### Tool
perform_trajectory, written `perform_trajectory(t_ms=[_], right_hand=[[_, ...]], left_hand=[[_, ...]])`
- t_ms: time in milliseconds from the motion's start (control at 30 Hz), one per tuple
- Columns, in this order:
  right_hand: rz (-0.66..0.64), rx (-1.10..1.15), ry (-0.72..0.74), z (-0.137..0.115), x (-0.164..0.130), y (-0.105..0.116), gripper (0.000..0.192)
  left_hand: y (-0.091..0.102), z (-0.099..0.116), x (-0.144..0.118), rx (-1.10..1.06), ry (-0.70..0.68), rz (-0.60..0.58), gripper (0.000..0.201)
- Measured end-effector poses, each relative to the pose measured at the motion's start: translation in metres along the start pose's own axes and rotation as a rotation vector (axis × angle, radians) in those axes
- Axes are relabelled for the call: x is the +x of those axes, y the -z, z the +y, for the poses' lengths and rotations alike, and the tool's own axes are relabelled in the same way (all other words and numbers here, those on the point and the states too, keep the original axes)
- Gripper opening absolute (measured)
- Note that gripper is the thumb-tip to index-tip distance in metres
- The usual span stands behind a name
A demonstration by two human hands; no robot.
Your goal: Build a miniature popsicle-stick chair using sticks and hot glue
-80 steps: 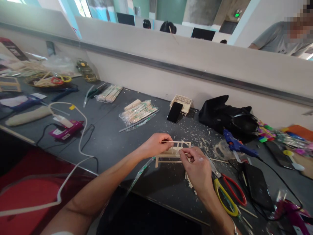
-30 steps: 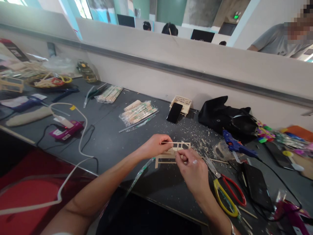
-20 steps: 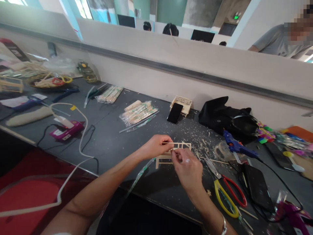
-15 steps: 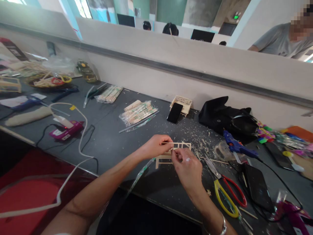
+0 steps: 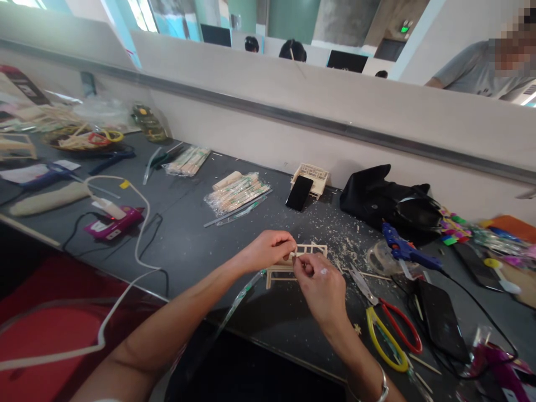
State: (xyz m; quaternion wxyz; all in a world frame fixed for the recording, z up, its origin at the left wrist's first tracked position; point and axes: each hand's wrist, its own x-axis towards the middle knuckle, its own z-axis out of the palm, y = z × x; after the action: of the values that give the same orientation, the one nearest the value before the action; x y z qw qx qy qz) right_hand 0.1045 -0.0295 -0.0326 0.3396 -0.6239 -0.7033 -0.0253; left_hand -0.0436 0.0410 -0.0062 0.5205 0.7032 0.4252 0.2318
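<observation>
A miniature bench [image 5: 277,268] built of thin pale wooden sticks stands on the dark tabletop, its latticed back partly hidden by my hands. My left hand [image 5: 268,249] is over the left end of its back, thumb and forefinger pinched together. From the right, my right hand [image 5: 323,285] reaches across the bench, its fingertips also pinched and almost meeting the left ones. Whatever small piece lies between the fingertips is too tiny and covered to name. Right of the bench, scissors [image 5: 385,324] with a red and a yellow handle lie spread apart.
A blue glue gun [image 5: 404,248] rests at right near a black phone [image 5: 444,321]. Behind are another phone [image 5: 300,193] leaning on a second miniature bench [image 5: 316,174], a black bag [image 5: 377,195] and bagged sticks [image 5: 238,192]. A white cable [image 5: 138,240] loops at left. Wood crumbs litter the table.
My left fingertips have shifted slightly right, off the left end of the bench's back rail and toward my right fingertips. The right hand and the bench stay nearly where they were.
</observation>
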Motion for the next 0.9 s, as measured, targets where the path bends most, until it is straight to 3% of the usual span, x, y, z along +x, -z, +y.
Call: perform_trajectory(t_ms=[900], right_hand=[[0.035,0.013,0.044,0.0016,-0.0036,-0.0006,0.036]], left_hand=[[0.0,-0.0039,0.0008,-0.033,-0.001,0.0,0.021]])
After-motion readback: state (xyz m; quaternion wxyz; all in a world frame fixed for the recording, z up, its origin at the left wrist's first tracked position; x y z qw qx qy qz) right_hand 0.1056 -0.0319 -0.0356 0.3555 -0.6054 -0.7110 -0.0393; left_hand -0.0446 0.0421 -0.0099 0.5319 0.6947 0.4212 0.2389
